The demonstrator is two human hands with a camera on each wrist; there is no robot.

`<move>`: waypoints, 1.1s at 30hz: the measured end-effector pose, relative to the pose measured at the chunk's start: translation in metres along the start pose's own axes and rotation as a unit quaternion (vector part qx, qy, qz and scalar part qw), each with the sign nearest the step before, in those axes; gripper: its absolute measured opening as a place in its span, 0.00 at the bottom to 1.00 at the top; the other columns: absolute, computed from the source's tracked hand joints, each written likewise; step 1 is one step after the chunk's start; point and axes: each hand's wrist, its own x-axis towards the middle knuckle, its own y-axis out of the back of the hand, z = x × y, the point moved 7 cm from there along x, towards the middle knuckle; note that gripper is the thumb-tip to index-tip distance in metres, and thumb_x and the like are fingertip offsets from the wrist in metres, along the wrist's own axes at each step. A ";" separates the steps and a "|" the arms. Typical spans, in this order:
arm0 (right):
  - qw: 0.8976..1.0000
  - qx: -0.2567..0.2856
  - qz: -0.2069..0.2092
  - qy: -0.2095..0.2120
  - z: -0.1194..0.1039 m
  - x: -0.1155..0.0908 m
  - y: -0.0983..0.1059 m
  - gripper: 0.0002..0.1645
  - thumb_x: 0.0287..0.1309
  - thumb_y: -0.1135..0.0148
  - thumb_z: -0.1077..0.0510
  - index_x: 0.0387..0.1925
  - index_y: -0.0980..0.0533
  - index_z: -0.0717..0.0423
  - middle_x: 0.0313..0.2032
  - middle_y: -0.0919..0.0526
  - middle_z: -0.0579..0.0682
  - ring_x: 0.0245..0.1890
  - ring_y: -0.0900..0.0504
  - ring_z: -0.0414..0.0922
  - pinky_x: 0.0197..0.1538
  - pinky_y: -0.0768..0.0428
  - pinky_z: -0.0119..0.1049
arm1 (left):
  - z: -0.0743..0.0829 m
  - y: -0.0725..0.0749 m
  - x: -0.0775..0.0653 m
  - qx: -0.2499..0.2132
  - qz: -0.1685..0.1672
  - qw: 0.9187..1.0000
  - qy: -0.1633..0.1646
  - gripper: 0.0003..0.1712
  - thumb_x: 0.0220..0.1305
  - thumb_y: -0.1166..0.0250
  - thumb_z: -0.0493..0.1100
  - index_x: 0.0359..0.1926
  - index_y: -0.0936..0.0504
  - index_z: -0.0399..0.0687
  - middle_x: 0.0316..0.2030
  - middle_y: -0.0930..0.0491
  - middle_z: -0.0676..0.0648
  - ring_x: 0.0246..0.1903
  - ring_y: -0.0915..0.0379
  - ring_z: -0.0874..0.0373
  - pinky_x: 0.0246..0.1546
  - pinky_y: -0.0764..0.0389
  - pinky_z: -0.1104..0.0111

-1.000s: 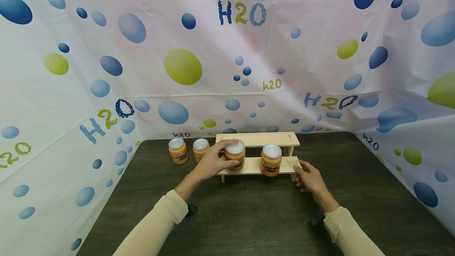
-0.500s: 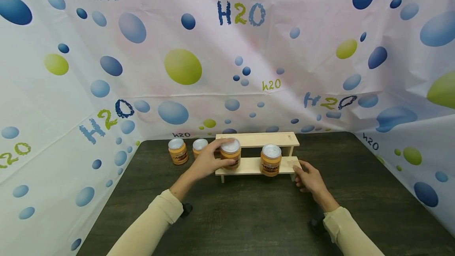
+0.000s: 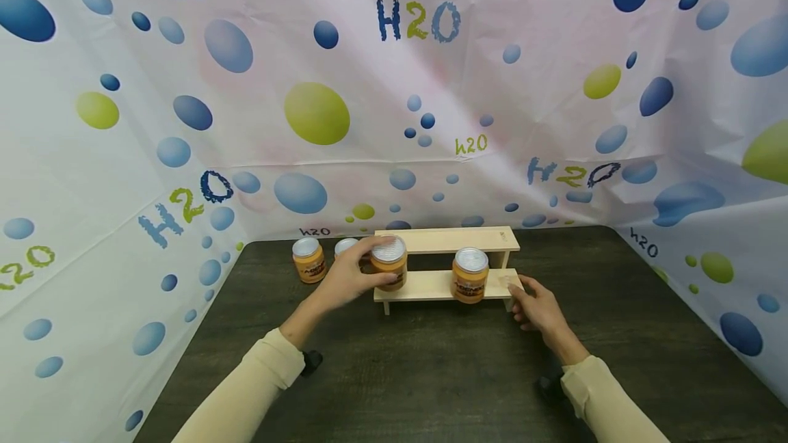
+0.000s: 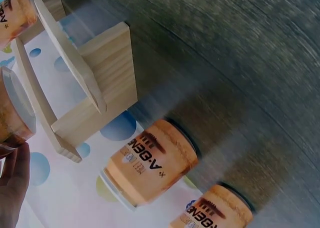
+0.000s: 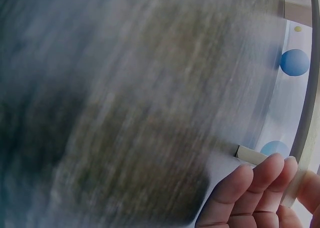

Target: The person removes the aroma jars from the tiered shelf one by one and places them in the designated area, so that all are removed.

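Note:
In the head view my left hand (image 3: 345, 281) grips an orange jar (image 3: 390, 272) with a silver lid, thumb in front and fingers at its top. This jar is upright at the left end of a two-step wooden shelf (image 3: 431, 286); whether it touches the lower step cannot be told. A second such jar (image 3: 470, 280) stands on that step, towards the right. My right hand (image 3: 538, 307) pinches the step's right end; in the right wrist view the fingers (image 5: 235, 188) lie under the board and the thumb is on its other side.
Two more orange jars stand on the dark table (image 3: 394, 374) left of the shelf: one jar (image 3: 309, 262) in full view, the other jar (image 3: 345, 246) partly behind my left hand. A white printed sheet (image 3: 523, 101) hangs behind and at the sides.
My left hand has moved left with the jar, towards the left end of the shelf. My right hand stays at the right end. The other jars have not moved.

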 end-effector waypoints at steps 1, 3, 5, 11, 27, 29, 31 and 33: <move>1.000 -0.001 0.000 0.000 0.000 0.000 0.000 0.36 0.75 0.49 0.46 0.75 0.43 0.60 0.22 0.24 0.43 0.23 0.22 0.40 0.28 0.19 0.37 | 0.000 0.001 0.000 -0.001 0.001 1.000 -0.002 0.40 0.59 0.25 0.47 0.71 0.30 0.59 0.66 0.28 0.44 0.61 0.26 0.46 0.60 0.22 0.50; 1.000 -0.002 0.000 0.000 0.000 0.000 0.000 0.36 0.75 0.49 0.46 0.75 0.43 0.60 0.22 0.24 0.43 0.23 0.22 0.40 0.28 0.20 0.37 | 0.001 0.003 -0.001 -0.003 0.003 1.000 -0.005 0.40 0.59 0.25 0.46 0.71 0.30 0.59 0.66 0.29 0.43 0.62 0.26 0.45 0.60 0.22 0.50; 1.000 -0.002 -0.001 0.000 0.000 0.000 0.000 0.36 0.75 0.49 0.46 0.75 0.43 0.60 0.22 0.24 0.43 0.23 0.22 0.40 0.28 0.19 0.37 | 0.001 0.004 -0.001 -0.007 0.005 1.000 -0.007 0.40 0.59 0.25 0.45 0.71 0.30 0.57 0.66 0.29 0.42 0.62 0.27 0.44 0.60 0.22 0.50; 1.000 -0.002 -0.002 0.000 0.001 -0.001 0.000 0.37 0.75 0.49 0.46 0.75 0.43 0.60 0.22 0.24 0.43 0.23 0.22 0.40 0.28 0.19 0.37 | 0.000 0.008 -0.003 -0.016 0.008 1.000 0.000 0.40 0.59 0.25 0.45 0.71 0.30 0.56 0.66 0.30 0.40 0.63 0.28 0.43 0.61 0.23 0.48; 1.000 -0.005 -0.002 0.000 0.003 0.002 0.000 0.37 0.75 0.49 0.45 0.75 0.43 0.59 0.23 0.23 0.43 0.23 0.22 0.40 0.27 0.19 0.37 | -0.009 0.017 -0.012 -0.004 0.021 1.000 0.011 0.40 0.60 0.26 0.45 0.72 0.31 0.56 0.65 0.31 0.39 0.64 0.28 0.41 0.61 0.22 0.48; 1.000 -0.005 -0.001 -0.001 0.003 0.003 0.000 0.37 0.75 0.49 0.44 0.75 0.43 0.59 0.23 0.23 0.43 0.23 0.22 0.40 0.27 0.19 0.37 | -0.010 0.017 -0.013 -0.005 0.023 1.000 0.014 0.40 0.60 0.26 0.45 0.72 0.31 0.57 0.66 0.31 0.39 0.64 0.29 0.41 0.61 0.22 0.47; 1.000 -0.005 -0.001 -0.001 0.003 0.003 0.000 0.38 0.75 0.49 0.44 0.75 0.43 0.59 0.23 0.23 0.43 0.23 0.22 0.40 0.28 0.19 0.37 | -0.010 0.018 -0.013 -0.006 0.023 1.000 0.013 0.40 0.60 0.26 0.45 0.72 0.31 0.58 0.66 0.31 0.39 0.64 0.29 0.40 0.60 0.22 0.47; 1.000 -0.004 -0.001 -0.001 0.003 0.003 0.000 0.38 0.75 0.49 0.43 0.75 0.43 0.59 0.23 0.23 0.44 0.24 0.22 0.40 0.28 0.19 0.37 | -0.010 0.019 -0.013 -0.009 0.024 1.000 0.013 0.40 0.60 0.26 0.44 0.72 0.31 0.58 0.66 0.31 0.40 0.64 0.29 0.41 0.60 0.22 0.47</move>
